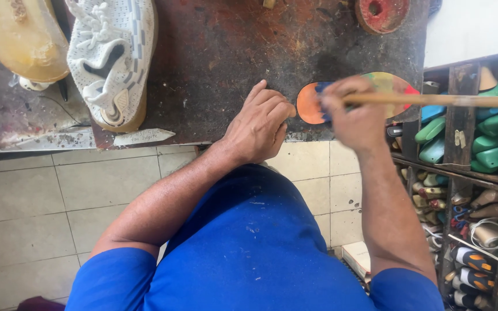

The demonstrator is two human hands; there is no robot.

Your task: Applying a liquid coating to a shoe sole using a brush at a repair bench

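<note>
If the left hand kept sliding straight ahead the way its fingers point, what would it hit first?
Probably nothing soon: the left hand points up and right over the bare, stained workbench. The multicoloured insole lies just to its right, likely off that line.

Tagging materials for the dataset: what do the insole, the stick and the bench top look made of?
Insole: likely foam, matte, in flat multicolour patches. Stick, in the right hand: probably wood, pale tan, unvarnished. Bench top: dark, scuffed, stained; material unclear. Left hand holds the insole down.
</note>
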